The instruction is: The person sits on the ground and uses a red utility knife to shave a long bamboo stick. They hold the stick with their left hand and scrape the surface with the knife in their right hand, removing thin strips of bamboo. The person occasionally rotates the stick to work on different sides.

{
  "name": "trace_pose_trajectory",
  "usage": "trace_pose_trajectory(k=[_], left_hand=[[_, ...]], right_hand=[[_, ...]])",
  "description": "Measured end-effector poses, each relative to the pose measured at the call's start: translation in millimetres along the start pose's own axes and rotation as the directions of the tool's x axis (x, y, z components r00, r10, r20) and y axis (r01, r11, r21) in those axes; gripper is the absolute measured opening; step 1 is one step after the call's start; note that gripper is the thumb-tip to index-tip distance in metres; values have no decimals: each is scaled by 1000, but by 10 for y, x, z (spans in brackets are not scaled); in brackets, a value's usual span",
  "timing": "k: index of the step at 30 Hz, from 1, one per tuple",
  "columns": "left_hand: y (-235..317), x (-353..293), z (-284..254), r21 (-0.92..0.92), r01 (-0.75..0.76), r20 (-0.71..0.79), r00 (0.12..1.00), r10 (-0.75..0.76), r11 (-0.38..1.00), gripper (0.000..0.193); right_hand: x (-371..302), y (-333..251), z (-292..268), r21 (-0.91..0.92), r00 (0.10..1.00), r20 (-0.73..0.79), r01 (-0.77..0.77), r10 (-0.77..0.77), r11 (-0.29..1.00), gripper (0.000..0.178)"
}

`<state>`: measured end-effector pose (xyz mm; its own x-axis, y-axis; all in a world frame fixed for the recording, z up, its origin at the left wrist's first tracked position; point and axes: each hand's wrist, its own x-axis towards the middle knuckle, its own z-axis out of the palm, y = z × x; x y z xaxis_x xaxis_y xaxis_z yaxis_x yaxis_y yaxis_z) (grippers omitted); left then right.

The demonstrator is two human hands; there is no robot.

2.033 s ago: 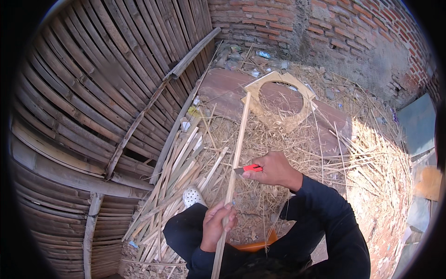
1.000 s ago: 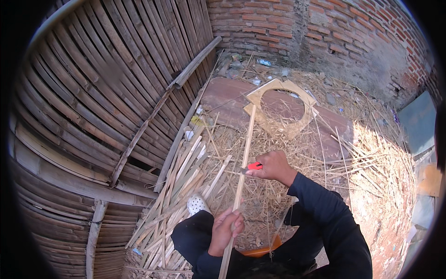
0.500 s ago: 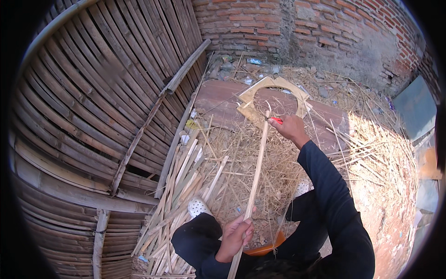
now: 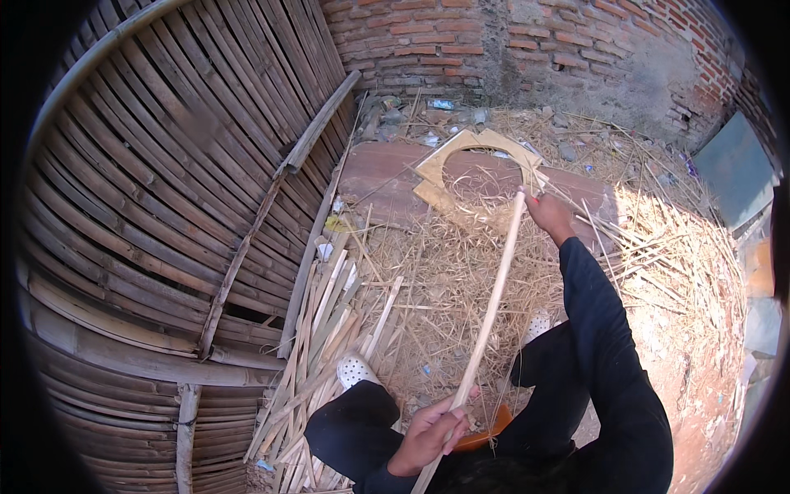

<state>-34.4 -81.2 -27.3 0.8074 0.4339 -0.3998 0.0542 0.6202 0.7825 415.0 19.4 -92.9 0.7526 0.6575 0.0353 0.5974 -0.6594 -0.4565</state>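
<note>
A long pale bamboo strip (image 4: 496,306) slants up and away from my lap, bowed slightly along its length. My left hand (image 4: 428,434) is closed round its near part, thumb on top. At the strip's far end, my right hand (image 4: 550,216) is closed on a red-handled knife (image 4: 536,198). Only a bit of red shows there; the blade is hidden. Just beyond that hand lies a pale wooden frame (image 4: 429,169) with a large round opening, resting on a reddish-brown board (image 4: 374,183).
Loose shavings (image 4: 444,272) cover the ground between my feet. A pile of split bamboo strips (image 4: 317,329) lies left of my white clog (image 4: 355,370). A bamboo slat wall (image 4: 164,181) rises at left, a brick wall (image 4: 436,49) behind. Something orange (image 4: 491,434) sits near my lap.
My right hand has moved right and slightly farther off, to the strip's far end. The strip's far end has swung right and now bows. The curled shaving at its tip is no longer visible.
</note>
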Motion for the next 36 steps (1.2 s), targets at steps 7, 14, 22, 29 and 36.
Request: trace_pose_trajectory(k=[7, 14, 22, 29, 36], left_hand=[[18, 99, -169, -186, -213, -205, 963, 174, 959, 43], [103, 121, -157, -55, -226, -248, 947, 206, 972, 43], [38, 75, -240, -22, -223, -275, 939, 209, 975, 40], [53, 64, -247, -7, -240, -295, 928, 227, 971, 40], [65, 70, -215, 4, -249, -316, 919, 237, 969, 42]], right_hand=[[-1155, -982, -140, 186, 801, 256, 508, -541, 841, 77], [-2006, -1156, -79, 127, 532, 173, 823, -829, 554, 64], [-2095, -1199, 69, 154, 501, 275, 820, -821, 552, 72], [-1899, -1161, 229, 82, 442, 71, 891, -894, 447, 65], [-1650, -1191, 209, -3, 591, 87, 805, -802, 593, 68]])
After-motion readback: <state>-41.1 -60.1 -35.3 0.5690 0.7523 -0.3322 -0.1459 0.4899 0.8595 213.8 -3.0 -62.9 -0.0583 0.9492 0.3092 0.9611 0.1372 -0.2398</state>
